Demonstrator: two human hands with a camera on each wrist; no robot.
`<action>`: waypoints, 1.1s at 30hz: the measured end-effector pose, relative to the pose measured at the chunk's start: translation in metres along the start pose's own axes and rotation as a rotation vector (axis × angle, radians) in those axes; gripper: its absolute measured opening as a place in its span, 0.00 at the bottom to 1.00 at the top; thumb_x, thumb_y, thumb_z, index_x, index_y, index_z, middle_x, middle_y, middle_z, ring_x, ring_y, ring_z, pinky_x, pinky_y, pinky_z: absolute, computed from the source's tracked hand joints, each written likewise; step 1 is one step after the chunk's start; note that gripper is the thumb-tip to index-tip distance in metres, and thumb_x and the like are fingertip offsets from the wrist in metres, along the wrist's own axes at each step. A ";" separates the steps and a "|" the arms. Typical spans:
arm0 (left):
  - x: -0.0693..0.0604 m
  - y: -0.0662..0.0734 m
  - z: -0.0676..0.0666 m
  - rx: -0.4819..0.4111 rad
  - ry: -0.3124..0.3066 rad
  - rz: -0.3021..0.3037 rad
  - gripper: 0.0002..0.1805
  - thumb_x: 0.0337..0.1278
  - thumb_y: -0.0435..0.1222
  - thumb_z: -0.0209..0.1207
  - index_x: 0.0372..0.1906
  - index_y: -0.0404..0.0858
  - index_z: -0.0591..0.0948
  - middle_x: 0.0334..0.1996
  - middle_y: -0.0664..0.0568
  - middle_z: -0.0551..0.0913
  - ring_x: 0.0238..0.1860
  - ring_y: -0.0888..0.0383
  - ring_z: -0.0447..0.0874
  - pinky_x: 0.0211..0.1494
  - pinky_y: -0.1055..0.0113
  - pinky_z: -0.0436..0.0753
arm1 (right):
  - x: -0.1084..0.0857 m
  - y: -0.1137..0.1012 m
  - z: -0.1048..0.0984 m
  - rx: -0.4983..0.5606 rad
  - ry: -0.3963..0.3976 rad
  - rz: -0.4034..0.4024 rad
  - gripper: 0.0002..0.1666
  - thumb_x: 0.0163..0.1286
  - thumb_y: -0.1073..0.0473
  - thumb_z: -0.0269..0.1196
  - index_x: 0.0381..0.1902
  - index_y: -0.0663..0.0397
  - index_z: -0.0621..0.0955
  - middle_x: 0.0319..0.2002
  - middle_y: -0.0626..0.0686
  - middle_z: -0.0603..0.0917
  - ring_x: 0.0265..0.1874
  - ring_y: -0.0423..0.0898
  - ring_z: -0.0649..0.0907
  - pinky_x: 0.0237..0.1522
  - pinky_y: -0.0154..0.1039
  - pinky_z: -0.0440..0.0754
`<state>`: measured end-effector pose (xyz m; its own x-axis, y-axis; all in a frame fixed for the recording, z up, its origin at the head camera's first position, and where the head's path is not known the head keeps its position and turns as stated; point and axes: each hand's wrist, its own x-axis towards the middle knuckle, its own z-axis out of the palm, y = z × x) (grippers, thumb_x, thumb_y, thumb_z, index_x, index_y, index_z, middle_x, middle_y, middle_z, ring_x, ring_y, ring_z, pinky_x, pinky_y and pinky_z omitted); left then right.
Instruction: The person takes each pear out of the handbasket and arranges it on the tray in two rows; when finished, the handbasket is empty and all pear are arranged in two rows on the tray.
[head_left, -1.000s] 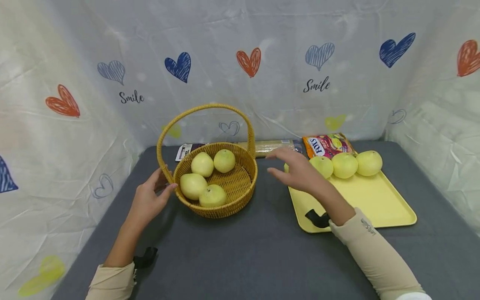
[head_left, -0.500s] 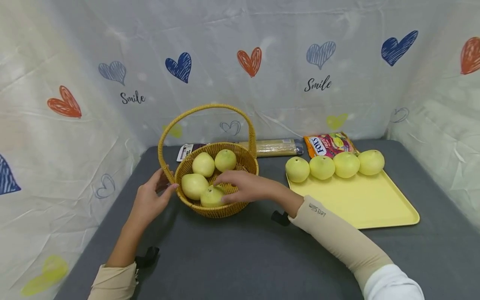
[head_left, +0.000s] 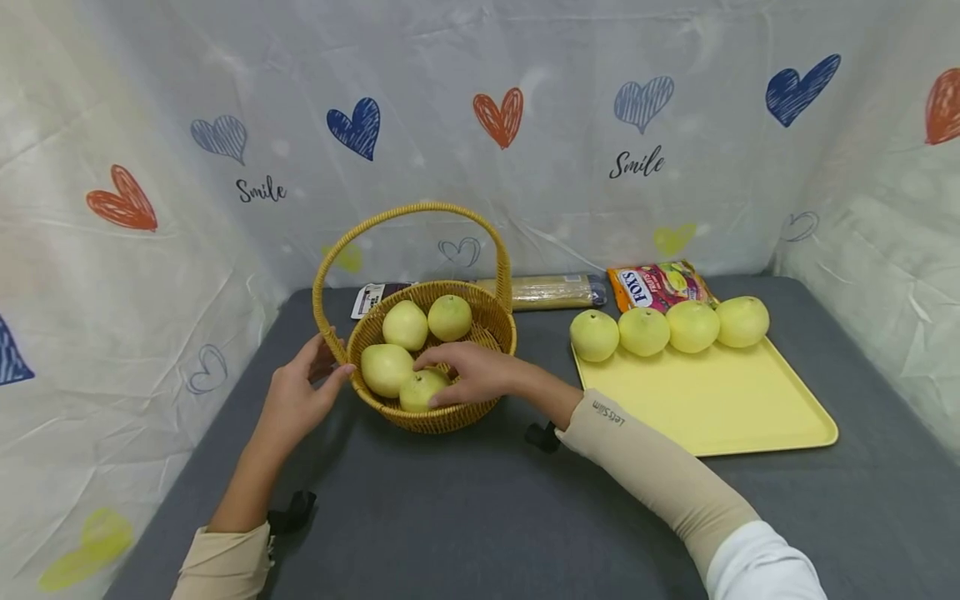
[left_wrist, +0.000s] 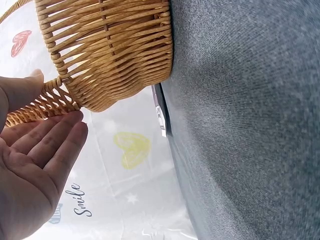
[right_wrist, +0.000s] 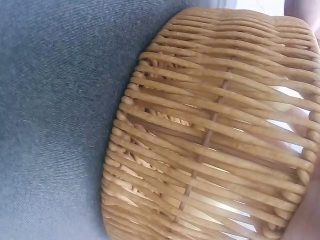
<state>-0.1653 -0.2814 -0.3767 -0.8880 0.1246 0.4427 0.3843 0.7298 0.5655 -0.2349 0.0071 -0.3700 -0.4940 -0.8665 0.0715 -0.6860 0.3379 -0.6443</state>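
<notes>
A round wicker basket (head_left: 480, 408) with a tall arched handle (head_left: 411, 210) stands on the table and holds several round yellow-green fruits (head_left: 406, 325). At its left side my left hand (head_left: 296, 404) pinches the foot of the handle; in the left wrist view the thumb is on one side of the wicker and the fingers (left_wrist: 57, 142) on the other. My right hand (head_left: 480, 372) reaches over the basket's rim and grips the front fruit (head_left: 422, 389) between thumb and fingers. In the right wrist view the basket wall (right_wrist: 210, 130) hides most of that grip.
To the right lies a yellow tray (head_left: 720, 408), with several more such fruits (head_left: 643, 332) in a row along its back edge. Behind them are a Fox's sweets bag (head_left: 663, 287) and a clear pack of noodle-like sticks (head_left: 551, 293). A heart-printed curtain (head_left: 562, 192) closes the back.
My right hand has moved left from beside the tray into the basket and taken hold of the front fruit there. My left hand has stayed on the handle.
</notes>
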 end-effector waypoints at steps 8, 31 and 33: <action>0.000 0.001 -0.001 0.000 -0.001 -0.001 0.33 0.67 0.35 0.64 0.73 0.32 0.67 0.56 0.34 0.81 0.55 0.39 0.82 0.53 0.46 0.84 | 0.000 0.001 0.002 0.003 0.028 -0.020 0.29 0.67 0.56 0.71 0.65 0.54 0.78 0.61 0.51 0.78 0.56 0.45 0.79 0.52 0.43 0.82; 0.002 -0.001 0.000 0.013 0.000 -0.003 0.32 0.67 0.34 0.64 0.72 0.32 0.68 0.55 0.34 0.81 0.55 0.40 0.82 0.54 0.46 0.84 | -0.007 -0.001 -0.003 0.049 0.101 0.031 0.32 0.65 0.53 0.72 0.66 0.50 0.78 0.61 0.48 0.79 0.45 0.45 0.81 0.45 0.38 0.81; 0.001 -0.001 0.000 0.010 0.001 -0.001 0.32 0.67 0.34 0.64 0.72 0.32 0.68 0.55 0.34 0.81 0.55 0.40 0.82 0.54 0.46 0.84 | -0.008 -0.001 -0.003 0.074 0.111 0.038 0.32 0.65 0.55 0.72 0.66 0.50 0.78 0.62 0.49 0.79 0.50 0.47 0.82 0.50 0.39 0.82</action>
<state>-0.1668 -0.2822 -0.3767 -0.8880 0.1236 0.4429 0.3812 0.7367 0.5586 -0.2318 0.0148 -0.3676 -0.5777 -0.8064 0.1267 -0.6264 0.3384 -0.7022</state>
